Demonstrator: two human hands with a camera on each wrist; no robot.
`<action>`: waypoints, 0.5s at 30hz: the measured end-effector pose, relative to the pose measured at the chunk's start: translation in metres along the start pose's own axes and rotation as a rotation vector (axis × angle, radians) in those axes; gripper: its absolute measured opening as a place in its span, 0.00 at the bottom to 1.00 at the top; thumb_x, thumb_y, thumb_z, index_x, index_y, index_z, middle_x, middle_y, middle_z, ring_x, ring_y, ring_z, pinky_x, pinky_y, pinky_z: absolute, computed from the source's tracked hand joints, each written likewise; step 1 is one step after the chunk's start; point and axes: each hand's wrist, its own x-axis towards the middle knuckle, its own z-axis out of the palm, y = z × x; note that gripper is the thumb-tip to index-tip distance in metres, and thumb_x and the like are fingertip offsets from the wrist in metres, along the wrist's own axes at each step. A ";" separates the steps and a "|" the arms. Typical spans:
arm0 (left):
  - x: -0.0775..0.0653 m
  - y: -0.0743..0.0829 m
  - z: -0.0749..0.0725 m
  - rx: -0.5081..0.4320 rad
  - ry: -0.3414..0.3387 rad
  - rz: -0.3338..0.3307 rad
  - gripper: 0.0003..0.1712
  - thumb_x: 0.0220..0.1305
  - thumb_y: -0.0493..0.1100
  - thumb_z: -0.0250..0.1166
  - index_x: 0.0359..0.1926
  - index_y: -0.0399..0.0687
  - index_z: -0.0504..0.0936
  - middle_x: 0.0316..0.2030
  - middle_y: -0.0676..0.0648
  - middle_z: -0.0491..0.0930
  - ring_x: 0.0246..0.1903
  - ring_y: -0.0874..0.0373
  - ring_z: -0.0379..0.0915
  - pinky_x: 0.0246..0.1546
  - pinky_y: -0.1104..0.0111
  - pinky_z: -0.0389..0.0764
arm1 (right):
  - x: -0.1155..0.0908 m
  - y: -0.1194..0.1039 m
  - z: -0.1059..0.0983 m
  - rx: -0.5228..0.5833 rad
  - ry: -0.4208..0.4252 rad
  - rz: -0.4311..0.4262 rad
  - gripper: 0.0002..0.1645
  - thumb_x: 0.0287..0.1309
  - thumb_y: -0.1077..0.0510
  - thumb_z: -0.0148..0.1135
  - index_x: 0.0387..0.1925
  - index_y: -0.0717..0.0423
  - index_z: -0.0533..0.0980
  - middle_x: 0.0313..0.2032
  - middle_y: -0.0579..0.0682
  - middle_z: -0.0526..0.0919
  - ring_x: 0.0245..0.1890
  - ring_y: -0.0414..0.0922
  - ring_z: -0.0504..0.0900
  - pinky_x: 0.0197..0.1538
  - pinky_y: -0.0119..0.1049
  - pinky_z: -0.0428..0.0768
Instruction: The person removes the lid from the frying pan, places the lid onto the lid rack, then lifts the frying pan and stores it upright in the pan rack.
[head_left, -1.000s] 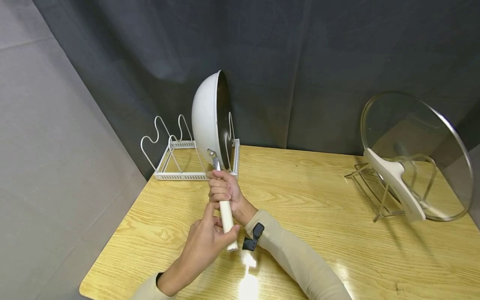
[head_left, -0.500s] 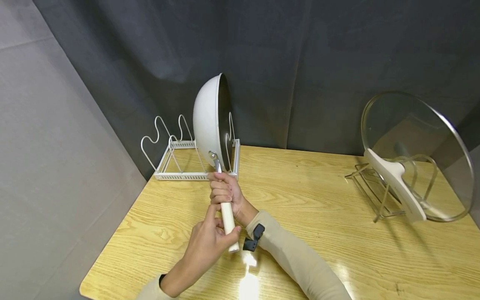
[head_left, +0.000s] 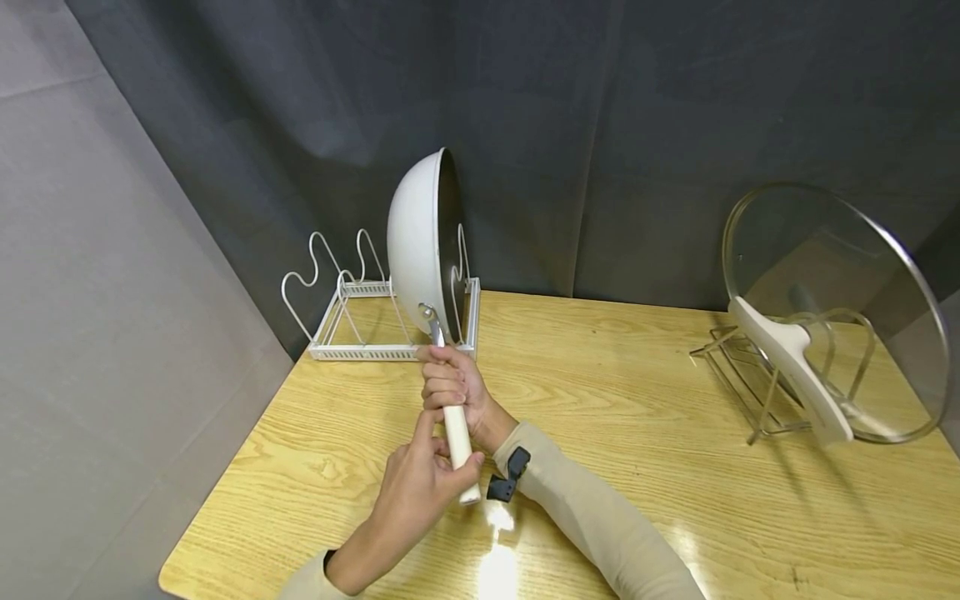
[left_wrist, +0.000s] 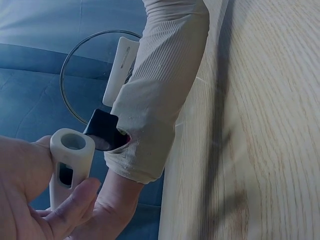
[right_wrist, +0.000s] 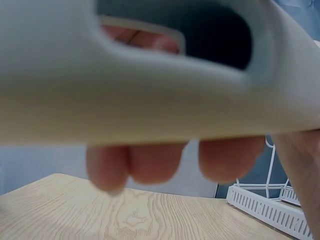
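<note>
A white wok (head_left: 414,237) with a dark inside stands on its edge at the right part of a white wire rack (head_left: 367,353). My right hand (head_left: 457,387) grips its cream handle (head_left: 457,433) close to the metal joint. Lower down, my left hand (head_left: 420,475) pinches the handle near its end, thumb on one side and fingers on the other. In the left wrist view the handle's end (left_wrist: 72,155) shows a hollow opening and a slot, held between thumb and fingers. The handle fills the top of the right wrist view, with fingertips (right_wrist: 155,162) below it.
To the right, a large glass lid (head_left: 832,242) with a cream handle leans in a metal wire stand (head_left: 765,408). Several wire loops (head_left: 300,279) rise from the rack's left part. A dark curtain (head_left: 660,150) hangs behind the wooden table (head_left: 600,375).
The wok has come down slightly and shifted a little to the right, both hands moving with it. Both grips look the same; rack and lid have not moved.
</note>
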 end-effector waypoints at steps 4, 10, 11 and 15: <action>0.000 -0.002 0.001 -0.014 -0.006 0.007 0.32 0.60 0.45 0.73 0.60 0.40 0.69 0.28 0.45 0.86 0.16 0.72 0.72 0.12 0.75 0.73 | 0.000 -0.001 -0.001 -0.009 0.002 0.002 0.20 0.75 0.58 0.49 0.24 0.47 0.59 0.11 0.37 0.53 0.08 0.34 0.55 0.14 0.27 0.65; 0.000 -0.004 0.003 -0.017 -0.007 0.011 0.31 0.60 0.43 0.73 0.60 0.38 0.69 0.27 0.44 0.86 0.15 0.73 0.72 0.11 0.75 0.73 | -0.002 0.000 -0.002 -0.026 0.012 -0.004 0.19 0.74 0.58 0.49 0.24 0.47 0.59 0.12 0.36 0.53 0.09 0.34 0.55 0.14 0.27 0.65; 0.000 -0.004 0.003 -0.015 -0.005 0.013 0.31 0.60 0.43 0.73 0.59 0.39 0.69 0.27 0.44 0.86 0.15 0.73 0.72 0.11 0.75 0.72 | -0.002 0.000 -0.002 -0.027 0.014 -0.005 0.19 0.74 0.59 0.49 0.24 0.48 0.59 0.12 0.36 0.53 0.09 0.34 0.55 0.14 0.27 0.66; 0.000 -0.005 0.005 -0.007 0.000 0.024 0.31 0.60 0.43 0.73 0.59 0.39 0.70 0.26 0.47 0.86 0.15 0.74 0.70 0.11 0.76 0.71 | -0.003 0.000 -0.003 -0.025 0.017 -0.003 0.18 0.74 0.59 0.50 0.24 0.48 0.60 0.12 0.36 0.53 0.09 0.33 0.55 0.14 0.28 0.67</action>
